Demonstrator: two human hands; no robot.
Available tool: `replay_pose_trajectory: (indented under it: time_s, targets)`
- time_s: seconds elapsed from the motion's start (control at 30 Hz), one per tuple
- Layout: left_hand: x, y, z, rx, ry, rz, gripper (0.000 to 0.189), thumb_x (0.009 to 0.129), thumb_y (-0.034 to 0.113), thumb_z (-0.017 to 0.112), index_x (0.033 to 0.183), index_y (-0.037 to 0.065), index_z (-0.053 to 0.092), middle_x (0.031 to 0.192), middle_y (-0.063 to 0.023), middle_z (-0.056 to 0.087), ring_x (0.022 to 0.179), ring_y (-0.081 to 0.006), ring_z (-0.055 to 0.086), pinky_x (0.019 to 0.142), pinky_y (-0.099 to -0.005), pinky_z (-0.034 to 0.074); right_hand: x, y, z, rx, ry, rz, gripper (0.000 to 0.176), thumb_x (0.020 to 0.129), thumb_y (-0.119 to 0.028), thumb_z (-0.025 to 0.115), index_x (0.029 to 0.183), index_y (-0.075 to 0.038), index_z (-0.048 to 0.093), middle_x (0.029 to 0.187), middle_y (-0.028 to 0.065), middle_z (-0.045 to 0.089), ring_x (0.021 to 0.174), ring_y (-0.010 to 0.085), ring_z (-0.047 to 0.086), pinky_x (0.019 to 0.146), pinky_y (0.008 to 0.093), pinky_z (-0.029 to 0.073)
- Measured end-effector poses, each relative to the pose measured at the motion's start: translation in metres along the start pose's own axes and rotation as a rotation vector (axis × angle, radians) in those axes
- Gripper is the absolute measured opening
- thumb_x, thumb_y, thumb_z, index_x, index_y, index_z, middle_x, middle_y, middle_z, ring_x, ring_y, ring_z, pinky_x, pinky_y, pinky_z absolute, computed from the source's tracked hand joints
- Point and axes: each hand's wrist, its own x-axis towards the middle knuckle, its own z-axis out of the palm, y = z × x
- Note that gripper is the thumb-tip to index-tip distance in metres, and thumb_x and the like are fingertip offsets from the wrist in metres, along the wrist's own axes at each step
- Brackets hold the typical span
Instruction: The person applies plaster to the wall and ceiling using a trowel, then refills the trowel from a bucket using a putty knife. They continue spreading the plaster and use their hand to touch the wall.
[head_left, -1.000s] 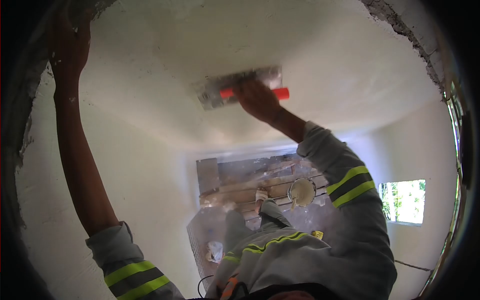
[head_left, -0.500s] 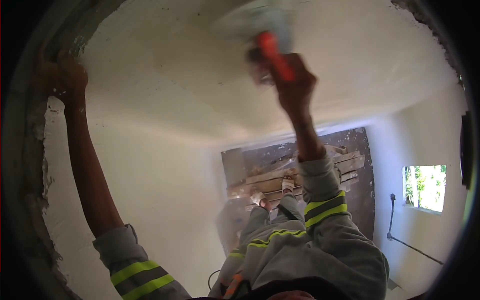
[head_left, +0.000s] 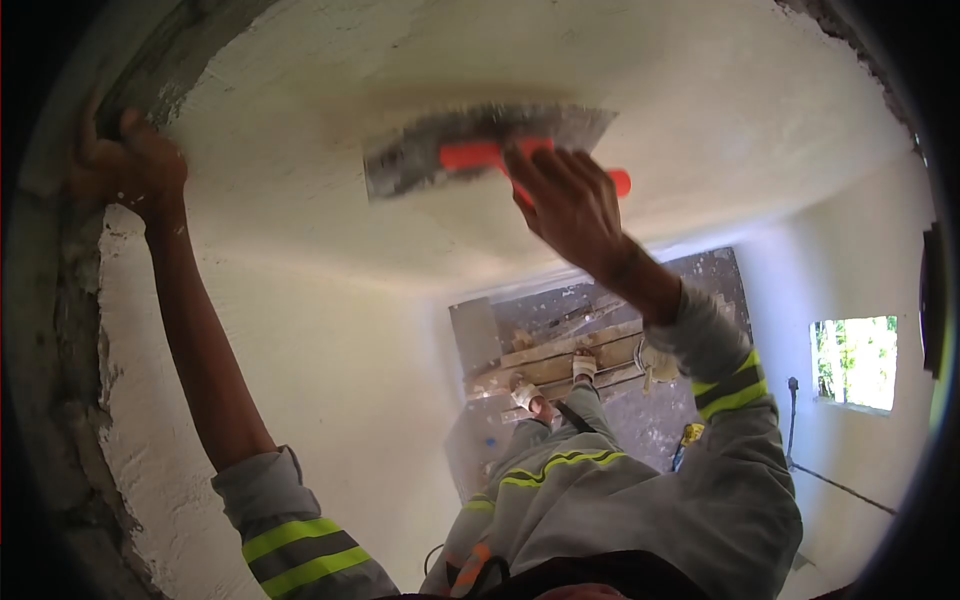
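Note:
My right hand point(head_left: 575, 205) is closed round the red handle point(head_left: 475, 155) of a plastering trowel. Its broad, smeared steel blade point(head_left: 420, 150) lies against or very close to the pale plastered surface point(head_left: 300, 150) overhead. At the upper left, my left hand point(head_left: 135, 165) rests on the rough, unplastered edge point(head_left: 165, 65), thumb and fingers apart; some fingertips are lost in shadow. White specks dot that hand.
Far below, my feet stand on wooden planks point(head_left: 560, 365) above a spattered floor point(head_left: 640, 430). A small window opening point(head_left: 853, 362) is in the right wall, beside a dark cable point(head_left: 840, 488). A yellow item point(head_left: 690, 435) lies low, near my right sleeve.
The trowel, blurred and higher up before, has come down and turned so its blade lies crosswise. My right forearm has swung to a slant. My left hand stays at the edge.

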Motion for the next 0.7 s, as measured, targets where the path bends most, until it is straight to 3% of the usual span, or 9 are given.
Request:
replay_pose_trajectory:
  time_s: [0.17, 0.23, 0.33, 0.43, 0.5, 0.53, 0.63, 0.67, 0.7]
  targets:
    - [0.006, 0.016, 0.0, -0.274, 0.047, -0.217, 0.057, 0.098, 0.051, 0.039, 0.105, 0.0, 0.064, 0.11, -0.0184, 0.063, 0.097, -0.0323, 0.061, 0.082, -0.0437, 0.042, -0.051, 0.011, 0.095, -0.297, -0.165, -0.232, 0.018, 0.085, -0.017, 0.06, 0.102, -0.011, 0.059, 0.09, 0.0031, 0.057, 0.075, 0.0191, 0.057, 0.069, 0.0327, 0.048]
    - [-0.001, -0.005, 0.006, -0.153, 0.085, -0.083, 0.06, 0.097, 0.053, 0.039, 0.106, -0.001, 0.063, 0.108, -0.02, 0.063, 0.093, -0.0321, 0.062, 0.079, -0.0434, 0.045, -0.11, 0.001, 0.146, -0.153, -0.122, -0.132, 0.021, 0.084, -0.015, 0.063, 0.104, -0.012, 0.06, 0.095, 0.0031, 0.061, 0.081, 0.0205, 0.06, 0.075, 0.0339, 0.05]
    - [0.009, 0.0, 0.0, -0.33, 0.038, -0.139, 0.064, 0.097, 0.057, 0.036, 0.108, -0.001, 0.062, 0.101, -0.0193, 0.062, 0.088, -0.0337, 0.06, 0.08, -0.045, 0.045, -0.133, -0.011, 0.117, 0.169, -0.263, 0.158, 0.022, 0.083, -0.014, 0.067, 0.103, -0.009, 0.06, 0.091, 0.0083, 0.064, 0.083, 0.0199, 0.064, 0.073, 0.0372, 0.053]
    - [-0.002, -0.005, 0.01, -0.242, 0.09, -0.14, 0.066, 0.096, 0.059, 0.037, 0.11, 0.0, 0.062, 0.102, -0.0203, 0.06, 0.092, -0.0357, 0.057, 0.083, -0.0451, 0.044, -0.122, 0.003, 0.047, 0.434, 0.141, 0.805, 0.017, 0.085, -0.01, 0.073, 0.096, -0.003, 0.063, 0.071, 0.0055, 0.068, 0.062, 0.0137, 0.067, 0.054, 0.0282, 0.055]
    - [-0.005, -0.002, 0.01, -0.157, 0.135, -0.129, 0.067, 0.096, 0.061, 0.037, 0.111, 0.0, 0.062, 0.106, -0.0212, 0.057, 0.099, -0.0368, 0.053, 0.086, -0.0464, 0.043, -0.095, 0.038, 0.015, 0.449, 0.496, 0.901, 0.017, 0.09, -0.012, 0.069, 0.095, 0.002, 0.06, 0.069, 0.0058, 0.067, 0.061, 0.0103, 0.065, 0.055, 0.0245, 0.052]
    - [-0.003, 0.002, 0.009, -0.11, 0.161, -0.119, 0.068, 0.095, 0.061, 0.037, 0.112, 0.0, 0.062, 0.109, -0.0217, 0.056, 0.103, -0.0373, 0.05, 0.087, -0.0472, 0.042, -0.076, 0.052, 0.005, 0.512, 0.62, 0.864, 0.013, 0.09, -0.011, 0.069, 0.092, 0.0, 0.063, 0.067, -0.001, 0.06, 0.05, 0.0025, 0.046, 0.046, 0.0194, 0.037]
    - [0.003, 0.014, -0.002, -0.303, -0.003, -0.263, 0.067, 0.095, 0.062, 0.035, 0.117, 0.003, 0.059, 0.118, -0.0216, 0.05, 0.11, -0.0366, 0.041, 0.092, -0.0505, 0.037, -0.007, 0.035, 0.012, 0.368, 0.482, 0.511, 0.012, 0.085, -0.005, 0.071, 0.096, -0.001, 0.066, 0.072, 0.0024, 0.065, 0.058, 0.0095, 0.059, 0.054, 0.0242, 0.05]
    - [0.001, 0.012, 0.001, -0.306, -0.012, -0.267, 0.067, 0.096, 0.062, 0.034, 0.118, 0.003, 0.058, 0.119, -0.0216, 0.048, 0.111, -0.0369, 0.039, 0.093, -0.0511, 0.036, -0.004, 0.016, 0.034, 0.471, 0.343, 0.571, 0.018, 0.082, -0.004, 0.072, 0.099, -0.004, 0.067, 0.08, 0.0057, 0.068, 0.067, 0.0161, 0.066, 0.06, 0.0289, 0.055]
    - [-0.002, 0.009, 0.003, -0.304, -0.021, -0.273, 0.066, 0.096, 0.062, 0.034, 0.119, 0.004, 0.058, 0.12, -0.0216, 0.047, 0.113, -0.0371, 0.037, 0.093, -0.0516, 0.034, -0.002, -0.003, 0.062, 0.323, 0.258, 0.341, 0.028, 0.077, -0.007, 0.075, 0.103, -0.008, 0.067, 0.085, 0.0086, 0.068, 0.066, 0.0221, 0.067, 0.059, 0.0329, 0.055]
